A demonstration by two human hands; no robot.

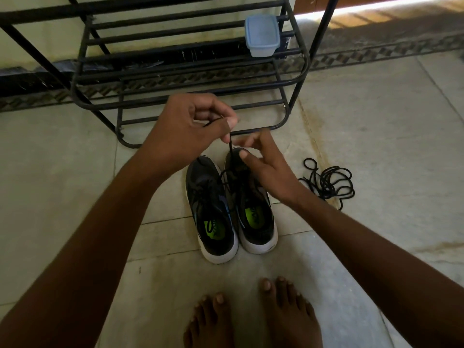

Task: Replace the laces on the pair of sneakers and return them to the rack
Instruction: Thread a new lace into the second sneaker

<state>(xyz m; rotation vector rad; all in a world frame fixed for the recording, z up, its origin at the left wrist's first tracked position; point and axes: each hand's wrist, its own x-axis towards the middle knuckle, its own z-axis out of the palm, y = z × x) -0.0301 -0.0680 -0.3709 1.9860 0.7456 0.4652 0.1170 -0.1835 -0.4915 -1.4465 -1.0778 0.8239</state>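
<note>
Two dark sneakers side by side on the tiled floor (376, 146) at picture centre, toes toward 12 o'clock, heels toward 6: left sneaker (211, 217) and right sneaker (253, 212), touching along their inner sides, each with white sole and bright green insole print. Left hand (190, 126) raised at 12 o'clock of the pair, thumb and forefinger pinching a black lace (230, 144), other fingers curled in. Lace taut, running down from that pinch to the toe end of the right sneaker, with a slack loop across its eyelets. Right hand (263, 164) lower, over the front of the right sneaker, fingers curled, thumb and fingertips at the lace and upper near the toe; pinching the lace or only steadying the shoe, cannot tell. Left sneaker laced, untouched by either hand. At 3 o'clock of the pair, well apart, a loose tangle of black laces (326, 182) on the floor. At 12 o'clock, beyond the hands, a black metal shoe rack (175, 81) with barred shelves, standing against the wall. On an upper shelf toward 1 o'clock, a small plastic box (262, 36) with pale blue lid. At 6 o'clock, two bare feet (251, 317), toes pointing toward the sneakers.
</note>
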